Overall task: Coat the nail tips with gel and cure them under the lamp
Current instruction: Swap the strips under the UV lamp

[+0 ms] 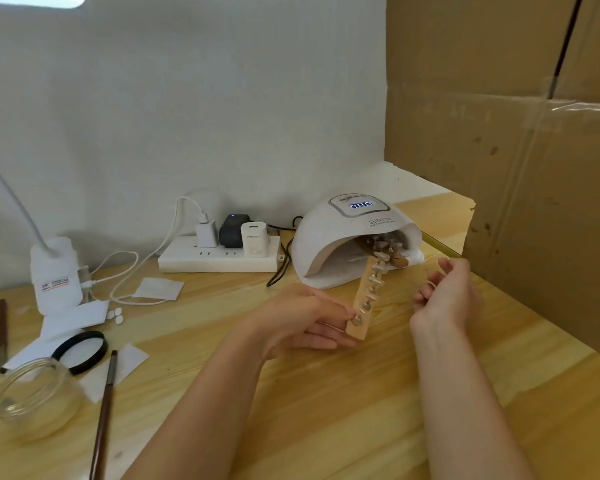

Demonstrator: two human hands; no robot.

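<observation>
**Wooden strip of nail tips at the mouth of the lamp**

The left hand (pixel 305 320) held the near end of a wooden strip (pixel 366 299), its grip pinching that end between thumb and fingers. A row of nail tips (pixel 373 289) stood on small holders along the strip's top. The strip was tilted, its far end raised to the opening of the white curing lamp (pixel 343 237), whose display was lit. More tips on holders (pixel 385 245) sat inside the lamp's opening.

The right hand (pixel 447 296) hovered just right of the strip, apart from it, fingers loosely curled and holding nothing.

On the wooden desk (pixel 326 410) to the left lay a clear glass jar (pixel 37 393), a black-rimmed lid (pixel 80 351), a brush (pixel 104 417), white paper wipes (pixel 158 288) and a white bottle (pixel 54 275). A power strip (pixel 219 259) with chargers plugged in sat against the wall, beside the lamp. A cardboard panel (pixel 516 150) stood at the right.
</observation>
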